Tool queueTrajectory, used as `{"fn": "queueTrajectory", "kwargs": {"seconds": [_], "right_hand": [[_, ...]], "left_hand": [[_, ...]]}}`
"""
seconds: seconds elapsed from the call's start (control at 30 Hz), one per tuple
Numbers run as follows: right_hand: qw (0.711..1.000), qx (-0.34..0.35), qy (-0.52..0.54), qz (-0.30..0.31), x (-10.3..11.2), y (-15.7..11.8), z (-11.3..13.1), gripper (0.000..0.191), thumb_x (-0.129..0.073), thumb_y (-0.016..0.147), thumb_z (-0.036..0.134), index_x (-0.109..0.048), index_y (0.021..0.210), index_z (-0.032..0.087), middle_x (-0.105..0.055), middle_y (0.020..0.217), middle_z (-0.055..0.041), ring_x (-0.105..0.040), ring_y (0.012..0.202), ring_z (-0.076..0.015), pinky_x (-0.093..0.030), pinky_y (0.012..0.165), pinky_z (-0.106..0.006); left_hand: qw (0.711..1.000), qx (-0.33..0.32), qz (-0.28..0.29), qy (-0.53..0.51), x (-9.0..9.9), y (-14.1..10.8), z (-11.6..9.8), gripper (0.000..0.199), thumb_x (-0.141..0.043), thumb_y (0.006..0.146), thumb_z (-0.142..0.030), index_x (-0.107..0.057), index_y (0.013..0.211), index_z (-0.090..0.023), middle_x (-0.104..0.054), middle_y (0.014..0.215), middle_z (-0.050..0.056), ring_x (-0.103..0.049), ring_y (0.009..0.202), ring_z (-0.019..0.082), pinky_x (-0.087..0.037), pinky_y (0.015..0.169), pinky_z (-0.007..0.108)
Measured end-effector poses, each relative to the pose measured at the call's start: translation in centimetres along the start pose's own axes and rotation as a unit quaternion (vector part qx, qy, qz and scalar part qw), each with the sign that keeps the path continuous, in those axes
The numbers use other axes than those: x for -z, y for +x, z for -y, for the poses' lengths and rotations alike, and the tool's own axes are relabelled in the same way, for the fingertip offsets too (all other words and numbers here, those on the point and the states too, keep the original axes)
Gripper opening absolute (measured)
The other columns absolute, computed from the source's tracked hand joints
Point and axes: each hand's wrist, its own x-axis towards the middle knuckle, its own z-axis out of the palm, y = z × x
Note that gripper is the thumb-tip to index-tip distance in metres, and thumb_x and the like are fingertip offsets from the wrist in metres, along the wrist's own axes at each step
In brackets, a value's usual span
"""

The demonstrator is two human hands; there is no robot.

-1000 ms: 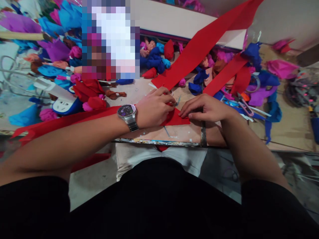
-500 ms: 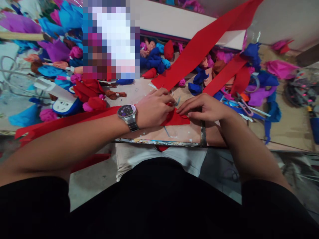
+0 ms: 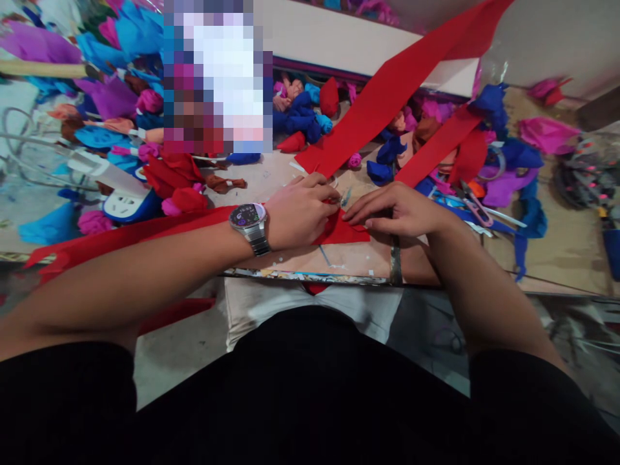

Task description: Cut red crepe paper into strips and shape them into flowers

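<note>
A long red crepe paper strip runs along the table's front edge, from the far left under my left forearm to a squared end in front of me. My left hand, with a watch on its wrist, rests on the strip with fingers curled down at its upper edge. Beside it, my right hand has its fingertips and thumb on the strip's right end, close to a small fold. The tips of the left fingers are partly hidden. Both hands appear closed on the paper.
A second red strip stretches diagonally to the top right, with another red strip below it. Blue and pink paper flowers crowd the back. Pink-handled scissors lie right; a white-and-blue power socket stands left. A blurred patch covers the top.
Both hands hold nearly the same place on the red strip. The strip's far left end has shifted very slightly; otherwise little differs.
</note>
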Motion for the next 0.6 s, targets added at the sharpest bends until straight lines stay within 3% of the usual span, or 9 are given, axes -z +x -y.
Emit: {"fn": "queueTrajectory", "kwargs": {"seconds": [0.6], "right_hand": [[1.0,0.005,-0.007,0.005,-0.08,0.2,0.31,0.024,-0.069,0.094,0.018,-0.084,0.111,0.023,-0.082,0.127,-0.0048,-0.077,0.118,-0.0229,-0.059,0.106,-0.035]], "left_hand": [[0.999,-0.042,-0.029,-0.017,-0.16,0.13,0.08,0.033,-0.056,0.098,-0.02,-0.084,0.115,-0.023,-0.077,0.119,0.011,-0.063,0.117,0.028,-0.052,0.101,0.046]]}}
